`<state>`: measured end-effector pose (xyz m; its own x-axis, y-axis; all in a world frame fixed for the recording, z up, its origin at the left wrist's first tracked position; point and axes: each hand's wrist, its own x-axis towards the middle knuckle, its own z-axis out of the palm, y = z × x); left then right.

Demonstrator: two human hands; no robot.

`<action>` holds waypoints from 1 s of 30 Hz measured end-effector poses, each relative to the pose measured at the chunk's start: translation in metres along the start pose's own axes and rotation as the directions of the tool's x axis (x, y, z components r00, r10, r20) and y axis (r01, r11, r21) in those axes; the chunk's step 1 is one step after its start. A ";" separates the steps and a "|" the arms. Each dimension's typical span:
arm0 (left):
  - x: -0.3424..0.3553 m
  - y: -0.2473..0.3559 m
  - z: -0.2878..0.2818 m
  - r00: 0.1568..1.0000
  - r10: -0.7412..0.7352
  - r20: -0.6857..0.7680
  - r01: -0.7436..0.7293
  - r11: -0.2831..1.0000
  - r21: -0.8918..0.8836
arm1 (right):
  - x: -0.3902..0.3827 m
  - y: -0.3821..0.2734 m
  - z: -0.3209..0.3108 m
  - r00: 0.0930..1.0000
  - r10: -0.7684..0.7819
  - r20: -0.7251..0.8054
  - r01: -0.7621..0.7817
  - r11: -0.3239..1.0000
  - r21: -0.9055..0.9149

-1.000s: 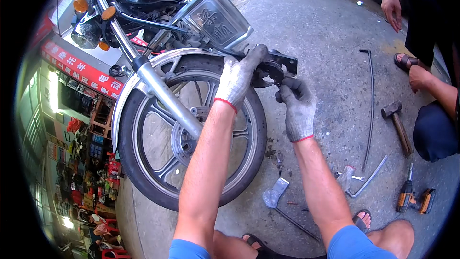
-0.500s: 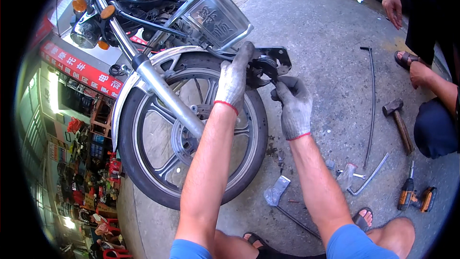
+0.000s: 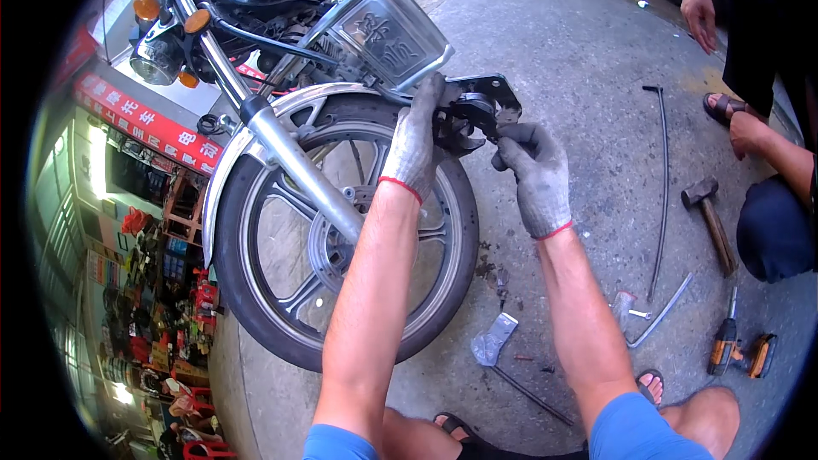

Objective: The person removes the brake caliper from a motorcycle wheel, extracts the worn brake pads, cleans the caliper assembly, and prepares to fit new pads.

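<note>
My left hand (image 3: 411, 146), in a grey-white work glove with a red cuff, grips a black metal bracket (image 3: 503, 92) with a rounded black part in its middle. The bracket is held up above the right side of the motorcycle's front wheel (image 3: 464, 243). At the bracket's lower right, my gloved right hand (image 3: 540, 177) has thumb and forefinger pinched together against its edge. What the fingertips hold there, if anything, is too small to make out. Part of the bracket is hidden behind my left hand.
A motorcycle (image 3: 290, 153) stands at the left. On the concrete lie a long bar (image 3: 662, 196), a hammer (image 3: 711, 226), a bent rod (image 3: 665, 313), a power screwdriver (image 3: 724, 345), its battery (image 3: 762, 356) and a plastic bag (image 3: 492, 342). Another person's hand (image 3: 699, 21) hangs at the right.
My right hand has shifted slightly right and turned, its fingers still by the bracket's edge. My left hand keeps its grip, and the bracket is slightly tilted.
</note>
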<state>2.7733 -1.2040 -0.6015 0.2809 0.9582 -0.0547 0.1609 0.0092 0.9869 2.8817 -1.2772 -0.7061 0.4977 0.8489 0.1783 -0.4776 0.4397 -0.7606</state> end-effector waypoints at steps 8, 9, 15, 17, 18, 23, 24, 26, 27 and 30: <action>0.001 0.010 0.000 0.992 -0.058 0.111 0.067 0.994 -0.083 | 0.004 -0.020 0.001 0.998 -0.058 0.017 0.060 0.992 -0.111; 0.001 0.012 0.002 0.994 -0.053 0.096 0.060 0.996 -0.073 | 0.004 -0.023 0.001 0.998 -0.064 0.013 0.066 0.987 -0.146; -0.003 0.014 0.009 0.998 -0.049 0.039 0.051 0.997 -0.066 | 0.010 -0.035 0.002 0.989 -0.144 -0.033 0.133 0.968 -0.213; -0.002 0.011 0.004 0.997 -0.071 0.036 0.072 0.997 -0.040 | 0.010 -0.036 0.005 0.992 -0.126 -0.025 0.118 0.969 -0.216; -0.002 0.010 0.005 0.997 -0.071 0.036 0.072 0.997 -0.041 | 0.010 -0.036 0.005 0.994 -0.108 -0.018 0.101 0.970 -0.221; -0.003 0.006 0.007 0.997 -0.039 -0.067 0.038 0.999 -0.005 | 0.007 -0.026 0.002 0.993 -0.111 -0.040 0.100 0.971 -0.218; -0.001 0.004 0.005 0.997 -0.037 -0.069 0.037 0.999 -0.005 | 0.007 -0.024 0.002 0.994 -0.105 -0.038 0.095 0.973 -0.209; 0.005 -0.002 -0.002 0.996 -0.020 -0.091 0.025 0.999 0.048 | 0.005 -0.020 0.001 0.994 -0.100 -0.038 0.090 0.973 -0.214; 0.007 -0.003 -0.002 0.996 -0.020 -0.092 0.025 0.999 0.047 | 0.005 -0.019 0.000 0.995 -0.095 -0.042 0.084 0.972 -0.221; 0.011 -0.006 -0.004 0.995 -0.043 -0.092 0.049 0.997 0.065 | 0.003 -0.019 0.000 0.999 -0.025 -0.040 0.021 0.995 -0.098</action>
<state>2.7720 -1.1926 -0.6079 0.1861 0.9791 -0.0826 0.2356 0.0371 0.9711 2.8925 -1.2830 -0.6911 0.5377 0.8253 0.1723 -0.3941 0.4267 -0.8140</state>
